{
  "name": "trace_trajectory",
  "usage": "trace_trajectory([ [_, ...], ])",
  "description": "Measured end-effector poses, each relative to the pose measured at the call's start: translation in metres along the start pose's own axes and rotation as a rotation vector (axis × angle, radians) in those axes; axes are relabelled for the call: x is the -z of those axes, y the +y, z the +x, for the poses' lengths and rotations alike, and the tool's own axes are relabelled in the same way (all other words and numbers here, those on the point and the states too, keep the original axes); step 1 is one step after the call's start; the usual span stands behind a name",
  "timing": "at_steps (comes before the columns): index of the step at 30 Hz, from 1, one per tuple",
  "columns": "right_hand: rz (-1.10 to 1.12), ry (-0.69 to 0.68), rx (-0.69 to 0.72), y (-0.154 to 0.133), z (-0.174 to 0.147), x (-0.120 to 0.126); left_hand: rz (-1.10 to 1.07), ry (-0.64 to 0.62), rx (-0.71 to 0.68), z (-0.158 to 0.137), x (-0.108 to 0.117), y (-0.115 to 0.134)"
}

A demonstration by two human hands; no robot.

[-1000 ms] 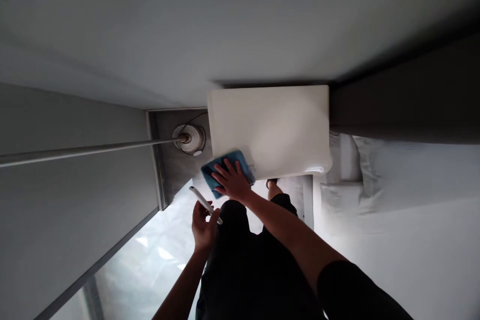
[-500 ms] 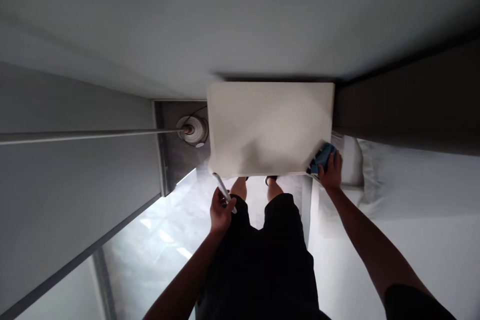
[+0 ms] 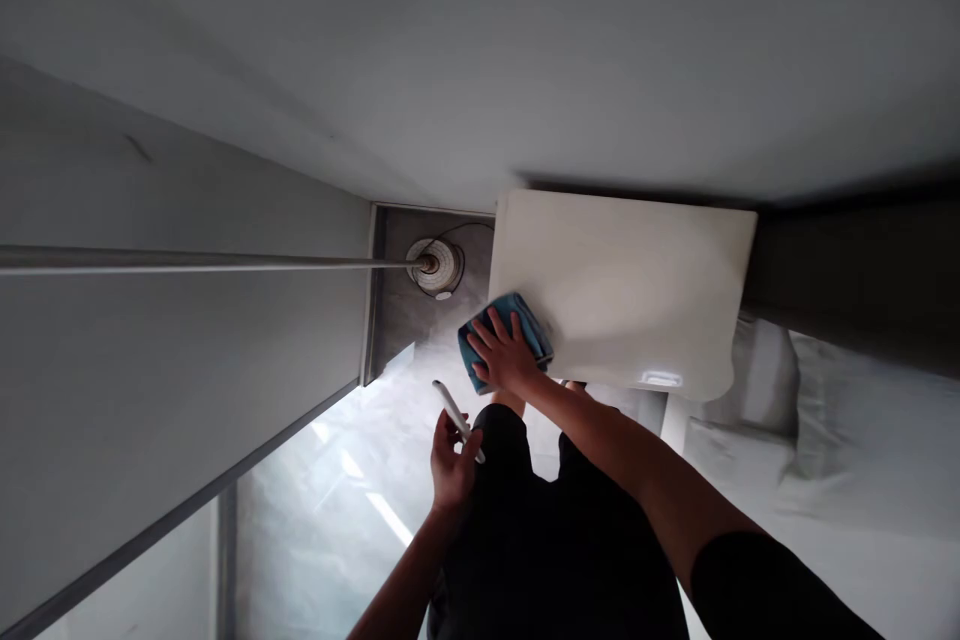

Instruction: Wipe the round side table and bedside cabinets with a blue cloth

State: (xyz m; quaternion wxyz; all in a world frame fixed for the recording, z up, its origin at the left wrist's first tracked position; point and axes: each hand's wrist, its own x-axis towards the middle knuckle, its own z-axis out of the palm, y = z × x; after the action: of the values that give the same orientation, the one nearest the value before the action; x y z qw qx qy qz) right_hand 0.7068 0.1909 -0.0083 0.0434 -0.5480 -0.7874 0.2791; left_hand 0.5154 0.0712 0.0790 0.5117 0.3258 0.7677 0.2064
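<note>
My right hand (image 3: 504, 350) is spread over a folded blue cloth (image 3: 529, 322), holding it against the near left corner of a cream-coloured tabletop (image 3: 630, 270). Part of the cloth hangs past the table's left edge. Lower down, my left hand (image 3: 453, 465) is closed around a slim white stick-like object (image 3: 452, 408), tilted with its far end pointing up and left. What exactly this object is I cannot make out. The left hand is above the floor beside my knee, apart from the table.
Left of the table stands a round ribbed base (image 3: 441, 268) with a long pole (image 3: 225, 262) and a thin cord. A grey wall (image 3: 450, 70) lies behind the table. On the right is a bed with pale bedding (image 3: 862, 450); light reflects off the floor (image 3: 315, 510).
My right hand has carried the cloth from the table's near right corner to its near left corner. The view has turned left. My left hand keeps hold of the white object.
</note>
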Motion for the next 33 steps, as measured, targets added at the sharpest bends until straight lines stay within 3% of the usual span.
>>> trace_trajectory([
  [3, -0.045, 0.038, -0.067, 0.019, 0.072, 0.03, -0.012, 0.031, 0.039, 0.009, 0.018, -0.006],
  [7, -0.095, 0.143, -0.191, 0.071, 0.16, 0.077, -0.035, 0.034, 0.052, 0.02, 0.026, -0.009],
  [9, -0.102, 0.182, -0.229, 0.089, 0.19, 0.096, -0.039, 0.026, 0.051, 0.023, 0.025, -0.009],
  [11, -0.105, 0.206, -0.269, 0.091, 0.197, 0.102, -0.042, 0.018, 0.05, 0.023, 0.022, -0.008],
  [13, -0.105, 0.197, -0.303, 0.078, 0.177, 0.095, -0.047, -0.003, 0.044, 0.023, 0.018, -0.006],
  [18, -0.062, 0.017, -0.184, 0.03, 0.068, 0.055, -0.043, -0.069, 0.019, 0.027, 0.009, 0.005],
  [21, -0.047, -0.004, -0.108, 0.04, 0.049, 0.057, -0.02, -0.091, 0.002, 0.031, 0.001, 0.014],
  [24, -0.06, 0.082, -0.147, 0.089, 0.069, 0.083, 0.034, -0.082, -0.02, 0.032, -0.009, 0.019],
  [27, -0.1, 0.167, -0.329, 0.161, 0.073, 0.114, 0.075, -0.082, -0.017, 0.027, -0.019, 0.019],
  [29, -0.135, 0.224, -0.433, 0.214, 0.046, 0.133, 0.074, -0.109, -0.002, 0.02, -0.027, 0.017],
  [33, -0.196, 0.309, -0.709, 0.313, -0.06, 0.167, 0.031, -0.131, 0.028, -0.001, -0.045, 0.007],
])
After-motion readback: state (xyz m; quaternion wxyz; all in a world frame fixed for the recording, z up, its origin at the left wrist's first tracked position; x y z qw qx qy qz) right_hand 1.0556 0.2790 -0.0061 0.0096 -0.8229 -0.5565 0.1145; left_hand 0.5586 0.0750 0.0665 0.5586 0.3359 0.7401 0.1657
